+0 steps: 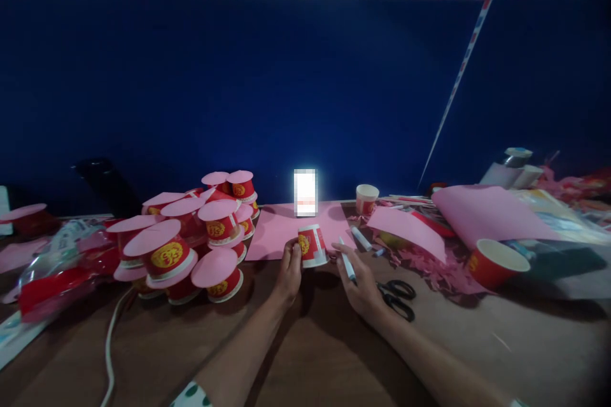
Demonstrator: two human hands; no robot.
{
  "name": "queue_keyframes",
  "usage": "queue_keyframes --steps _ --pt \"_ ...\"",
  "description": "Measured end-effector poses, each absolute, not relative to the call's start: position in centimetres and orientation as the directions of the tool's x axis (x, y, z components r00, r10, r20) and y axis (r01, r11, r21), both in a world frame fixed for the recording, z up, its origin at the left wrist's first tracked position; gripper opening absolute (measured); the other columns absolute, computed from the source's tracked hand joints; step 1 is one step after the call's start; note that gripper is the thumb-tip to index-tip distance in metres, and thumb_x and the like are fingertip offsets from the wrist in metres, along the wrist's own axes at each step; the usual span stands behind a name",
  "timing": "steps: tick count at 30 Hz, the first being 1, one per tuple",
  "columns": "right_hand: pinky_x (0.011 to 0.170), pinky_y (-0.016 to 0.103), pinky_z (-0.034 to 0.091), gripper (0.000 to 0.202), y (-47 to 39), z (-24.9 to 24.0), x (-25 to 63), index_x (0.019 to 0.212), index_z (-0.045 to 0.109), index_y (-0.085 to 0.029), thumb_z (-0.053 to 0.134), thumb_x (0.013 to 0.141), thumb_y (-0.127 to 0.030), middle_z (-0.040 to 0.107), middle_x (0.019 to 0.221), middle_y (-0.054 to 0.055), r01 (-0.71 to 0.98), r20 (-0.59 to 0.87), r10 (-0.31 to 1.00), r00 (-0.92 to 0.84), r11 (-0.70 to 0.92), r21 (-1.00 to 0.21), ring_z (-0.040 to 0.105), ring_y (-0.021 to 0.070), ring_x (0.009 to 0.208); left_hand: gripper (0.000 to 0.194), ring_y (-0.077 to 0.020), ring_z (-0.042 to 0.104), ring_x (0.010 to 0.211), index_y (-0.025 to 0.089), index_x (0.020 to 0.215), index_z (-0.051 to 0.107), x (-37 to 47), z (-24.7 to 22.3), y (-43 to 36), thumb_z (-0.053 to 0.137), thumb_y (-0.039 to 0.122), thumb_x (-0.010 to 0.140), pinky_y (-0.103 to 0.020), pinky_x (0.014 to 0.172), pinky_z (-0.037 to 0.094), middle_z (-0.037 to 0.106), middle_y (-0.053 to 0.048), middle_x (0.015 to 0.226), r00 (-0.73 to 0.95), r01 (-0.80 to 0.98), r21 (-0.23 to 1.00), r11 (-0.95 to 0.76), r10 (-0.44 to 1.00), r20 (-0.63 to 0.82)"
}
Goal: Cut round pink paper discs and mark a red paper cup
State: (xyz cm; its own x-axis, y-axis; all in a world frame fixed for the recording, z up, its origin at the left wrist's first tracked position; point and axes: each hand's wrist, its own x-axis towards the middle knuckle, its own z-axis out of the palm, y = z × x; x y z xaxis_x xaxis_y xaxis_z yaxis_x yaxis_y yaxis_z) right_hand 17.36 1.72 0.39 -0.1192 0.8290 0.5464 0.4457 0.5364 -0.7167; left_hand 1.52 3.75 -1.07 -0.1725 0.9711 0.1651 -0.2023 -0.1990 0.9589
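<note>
My left hand [289, 270] grips a red paper cup [312, 245] with a gold print, upside down and slightly tilted. Its white rim points downward, over the near edge of a pink paper sheet [272, 235]. Just to the right, my right hand [359, 283] is closed around a white marker [347, 261], its tip pointing up and away from me near the cup. A pen cap [379, 253] and another white marker [361, 238] lie beyond that hand. Black-handled scissors [400, 299] rest beside my right wrist.
Many red cups topped with pink discs [167, 248] are stacked at left. A white cable [112, 343] runs down the table. On the right are pink paper scraps [453, 273], pink sheets [496, 213] and a red cup [499, 264]. A blurred bright screen [306, 193] stands before the blue partition [286, 89].
</note>
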Motion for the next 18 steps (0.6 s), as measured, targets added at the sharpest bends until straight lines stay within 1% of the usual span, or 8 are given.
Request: queue_keyframes --steps 3,5,8,10,12,13,15,18 --pt "0.084 0.033 0.048 0.029 1.8 0.1 17.3 0.115 0.051 -0.020 0.040 0.088 -0.022 0.063 0.107 0.008 0.446 0.556 0.822 -0.125 0.547 -0.708 0.061 0.0199 0.094 0.036 -0.0161 0.056 0.086 0.019 0.105 0.047 1.6 -1.1 3.8 0.041 0.046 0.082 -0.032 0.079 0.044 0.059 -0.005 0.096 -0.138 -0.245 0.948 -0.203 0.975 0.173" --pt "0.083 0.033 0.049 0.030 1.9 -0.1 17.2 0.116 0.050 -0.021 0.040 0.089 -0.023 0.062 0.107 0.008 0.429 0.561 0.818 -0.126 0.555 -0.713 0.061 0.0199 0.093 0.039 -0.0169 0.056 0.090 0.019 0.109 0.045 1.6 -1.1 3.7 0.046 0.045 0.080 -0.034 0.081 0.044 0.058 -0.006 0.102 -0.104 -0.260 0.944 -0.203 0.978 0.181" --pt "0.082 0.035 0.049 0.030 2.0 -0.3 17.2 0.117 0.050 -0.021 0.041 0.088 -0.024 0.061 0.108 0.009 0.419 0.571 0.814 -0.104 0.557 -0.718 0.061 0.0205 0.092 0.050 -0.0179 0.056 0.094 0.019 0.112 0.043 1.7 -0.9 3.5 0.063 0.037 0.070 -0.033 0.083 0.043 0.056 -0.009 0.109 -0.082 -0.183 0.953 -0.240 0.970 0.229" --pt "0.079 0.035 0.050 0.030 2.0 -0.4 17.1 0.117 0.049 -0.020 0.041 0.089 -0.025 0.061 0.107 0.010 0.412 0.554 0.828 -0.089 0.537 -0.736 0.062 0.0208 0.090 0.058 -0.0189 0.057 0.092 0.018 0.114 0.041 1.7 -0.9 3.3 0.067 0.035 0.066 -0.034 0.081 0.045 0.056 -0.010 0.109 -0.054 -0.148 0.956 -0.254 0.967 0.248" --pt "0.078 0.036 0.050 0.029 2.1 -0.5 17.1 0.114 0.051 -0.019 0.040 0.089 -0.027 0.062 0.105 0.011 0.415 0.544 0.836 -0.072 0.521 -0.746 0.063 0.0207 0.086 0.067 -0.0196 0.058 0.090 0.018 0.117 0.040 1.7 -0.9 3.2 0.072 0.032 0.060 -0.034 0.079 0.045 0.056 -0.011 0.109 -0.016 -0.155 0.959 -0.237 0.971 0.238" --pt "0.078 0.037 0.050 0.029 2.1 -0.6 17.1 0.113 0.051 -0.019 0.040 0.089 -0.029 0.062 0.106 0.011 0.422 0.551 0.833 -0.061 0.522 -0.742 0.063 0.0212 0.086 0.070 -0.0200 0.058 0.092 0.018 0.118 0.039 1.7 -0.9 3.1 0.073 0.030 0.058 -0.034 0.080 0.045 0.055 -0.012 0.110 -0.014 -0.160 0.958 -0.237 0.971 0.238" --pt "0.082 0.039 0.048 0.030 2.3 -0.9 17.2 0.112 0.053 -0.019 0.041 0.088 -0.031 0.059 0.113 0.012 0.456 0.561 0.827 -0.048 0.517 -0.724 0.060 0.0233 0.095 0.072 -0.0212 0.057 0.093 0.018 0.119 0.038 1.8 -1.0 3.0 0.073 0.030 0.058 -0.036 0.082 0.045 0.055 -0.013 0.111 -0.008 -0.169 0.958 -0.231 0.972 0.233" --pt "0.082 0.042 0.048 0.033 2.7 -1.5 17.4 0.111 0.053 -0.019 0.041 0.086 -0.037 0.059 0.113 0.012 0.477 0.537 0.843 0.002 0.471 -0.742 0.060 0.0254 0.094 0.074 -0.0236 0.056 0.097 0.016 0.119 0.040 1.7 -1.0 2.7 0.075 0.032 0.056 -0.037 0.083 0.044 0.052 -0.016 0.114 -0.038 -0.120 0.967 -0.227 0.974 0.224"
